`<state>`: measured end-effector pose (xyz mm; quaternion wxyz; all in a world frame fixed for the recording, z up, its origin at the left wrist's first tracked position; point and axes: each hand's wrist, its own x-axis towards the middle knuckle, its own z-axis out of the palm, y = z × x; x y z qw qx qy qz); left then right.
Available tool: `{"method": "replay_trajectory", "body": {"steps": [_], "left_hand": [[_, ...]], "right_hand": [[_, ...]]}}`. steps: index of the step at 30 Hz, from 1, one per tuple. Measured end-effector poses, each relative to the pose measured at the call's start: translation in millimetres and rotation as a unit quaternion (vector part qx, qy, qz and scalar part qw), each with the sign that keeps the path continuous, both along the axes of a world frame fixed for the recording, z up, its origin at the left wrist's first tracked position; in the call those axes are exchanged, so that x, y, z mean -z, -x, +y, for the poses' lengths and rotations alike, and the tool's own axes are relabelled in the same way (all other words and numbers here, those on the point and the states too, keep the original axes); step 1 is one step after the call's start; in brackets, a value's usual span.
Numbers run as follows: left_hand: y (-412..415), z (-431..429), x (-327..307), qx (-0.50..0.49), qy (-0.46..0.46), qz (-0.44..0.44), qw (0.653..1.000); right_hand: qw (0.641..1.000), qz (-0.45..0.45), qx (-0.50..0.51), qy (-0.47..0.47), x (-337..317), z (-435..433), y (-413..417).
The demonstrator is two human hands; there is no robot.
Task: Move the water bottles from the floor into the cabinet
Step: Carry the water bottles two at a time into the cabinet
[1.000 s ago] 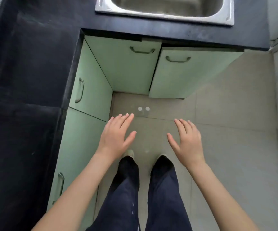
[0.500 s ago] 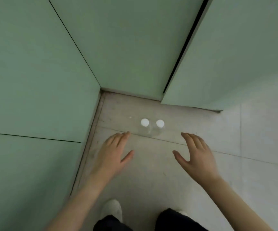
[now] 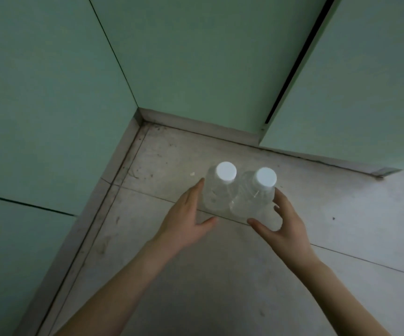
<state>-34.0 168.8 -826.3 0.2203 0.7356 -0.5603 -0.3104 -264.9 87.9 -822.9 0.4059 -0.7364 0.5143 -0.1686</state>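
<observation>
Bare hands [image 3: 184,224], forearms [image 3: 123,277] — apparently sleeveless

We see two bottles of clear, thin plastic, glossy and smooth: the left bottle [image 3: 216,198] and the right bottle [image 3: 250,203], whose walls catch small bright glints and show faint creases. The left cap [image 3: 226,172] and the right cap [image 3: 266,178] are opaque white plastic, smooth with a soft sheen. The cabinet doors [image 3: 196,57] look like pale green laminate, flat, smooth and matt. The floor [image 3: 220,275] is pale grey tile, matt, scuffed and speckled with dark marks. The plinth strip [image 3: 196,122] looks like dull grey metal, though we cannot be sure.
</observation>
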Motion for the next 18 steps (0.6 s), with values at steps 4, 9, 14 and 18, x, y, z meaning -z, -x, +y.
{"method": "replay_trajectory", "body": {"steps": [4,9,14,18], "left_hand": [[7.3,-20.7,-13.1,-0.068,0.049,0.103,0.991],[2.1,-29.5,-2.4,-0.09,0.044,0.145,0.984],[5.3,-20.3,-10.3,-0.132,0.048,0.139,0.98],[9.2,7.0,-56.6,-0.158,0.003,0.151,0.976]], "right_hand": [[0.998,-0.057,-0.002,-0.04,-5.7,-9.0,-17.4],[0.996,-0.069,0.014,-0.054,1.3,-16.5,-27.0],[0.989,-0.118,0.071,-0.063,-5.2,-6.7,-29.4],[0.981,-0.118,0.112,-0.105,-49.0,14.9,-25.1]]}}
